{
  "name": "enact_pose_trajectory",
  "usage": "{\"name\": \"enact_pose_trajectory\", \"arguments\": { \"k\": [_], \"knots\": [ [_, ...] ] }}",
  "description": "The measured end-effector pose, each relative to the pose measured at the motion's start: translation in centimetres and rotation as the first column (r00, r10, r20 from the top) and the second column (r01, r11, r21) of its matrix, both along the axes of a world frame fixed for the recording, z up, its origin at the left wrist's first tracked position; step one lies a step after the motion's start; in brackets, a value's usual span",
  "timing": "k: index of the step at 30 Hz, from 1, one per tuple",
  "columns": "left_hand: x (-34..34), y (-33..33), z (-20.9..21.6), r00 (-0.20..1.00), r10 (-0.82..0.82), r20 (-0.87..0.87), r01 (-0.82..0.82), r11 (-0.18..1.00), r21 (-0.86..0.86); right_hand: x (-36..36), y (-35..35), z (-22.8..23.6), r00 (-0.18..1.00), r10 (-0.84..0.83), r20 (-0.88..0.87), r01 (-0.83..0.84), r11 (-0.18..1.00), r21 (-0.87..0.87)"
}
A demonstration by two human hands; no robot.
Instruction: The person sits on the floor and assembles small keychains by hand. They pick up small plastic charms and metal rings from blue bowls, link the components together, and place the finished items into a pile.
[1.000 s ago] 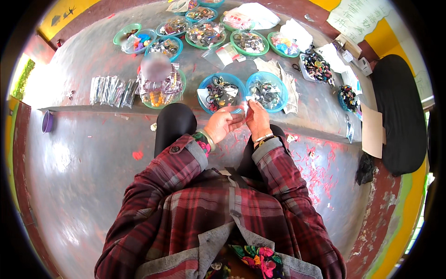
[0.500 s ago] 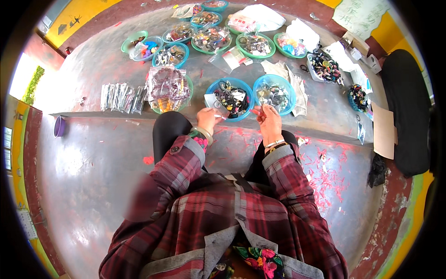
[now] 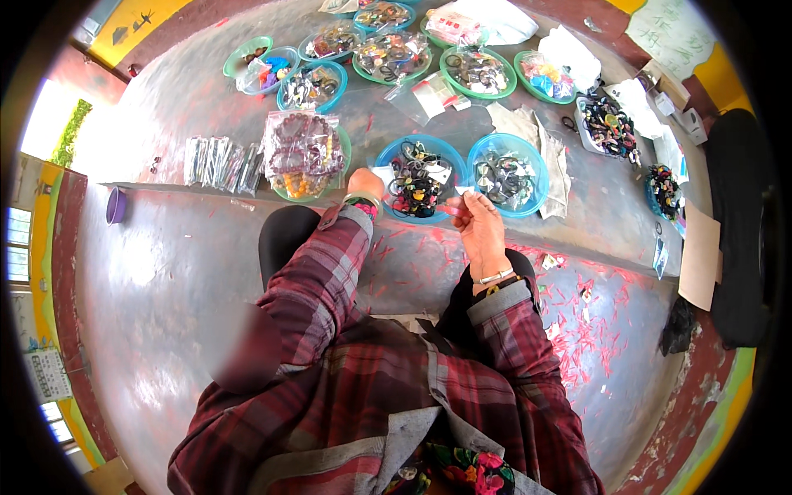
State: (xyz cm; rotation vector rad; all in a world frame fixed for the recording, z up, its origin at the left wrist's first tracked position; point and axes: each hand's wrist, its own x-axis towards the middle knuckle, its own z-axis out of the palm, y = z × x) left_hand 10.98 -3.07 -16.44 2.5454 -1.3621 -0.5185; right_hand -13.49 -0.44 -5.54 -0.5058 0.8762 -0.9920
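Note:
My left hand (image 3: 365,183) is at the left rim of a blue basin (image 3: 421,140), beside a white card (image 3: 384,175); its fingers are hidden. Dark hair ties (image 3: 417,169) fill this basin, mixed with coloured pieces and small white tags. Over the gap between it and a second blue basin (image 3: 542,157), my right hand (image 3: 480,224) is closed. Between its fingertips is a small red strip (image 3: 450,210), with a white scrap (image 3: 464,191) just above. Bagged dark bands (image 3: 505,180) lie in the second basin.
Left of my left hand, clear packs of dark red and orange beads (image 3: 301,148) lie over a green basin, beside slim bagged items (image 3: 219,165). More filled basins (image 3: 392,56) stand farther back. A white tray (image 3: 606,124) is at right. Red scraps (image 3: 586,322) litter the floor.
My left hand has moved away from my right, outward and slightly farther from me, to the basin's left rim. My right hand stays closed near the second basin. The whole view has shifted a little.

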Motion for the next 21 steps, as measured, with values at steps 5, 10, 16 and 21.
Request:
{"name": "enact_pose_trajectory", "arguments": {
  "k": [5,10,16,21],
  "knots": [
    [-1.0,-0.3,1.9,0.988,0.140,-0.066,-0.144,0.989,-0.046,0.4,-0.5,-0.2,0.999,0.051,0.014,-0.051,0.999,0.015],
    [-1.4,-0.2,2.7,0.999,0.032,0.029,-0.031,0.999,-0.034,0.8,-0.6,0.1,0.998,0.060,0.032,-0.061,0.998,0.032],
    [-1.7,0.5,2.7,0.985,0.169,-0.034,-0.171,0.983,-0.063,0.6,-0.7,-0.4,0.997,0.078,0.006,-0.078,0.996,0.041],
    [-2.9,2.0,5.6,0.983,0.169,-0.074,-0.183,0.945,-0.271,0.7,-0.2,0.2,0.989,0.114,-0.092,-0.110,0.993,0.044]
  ]
}}
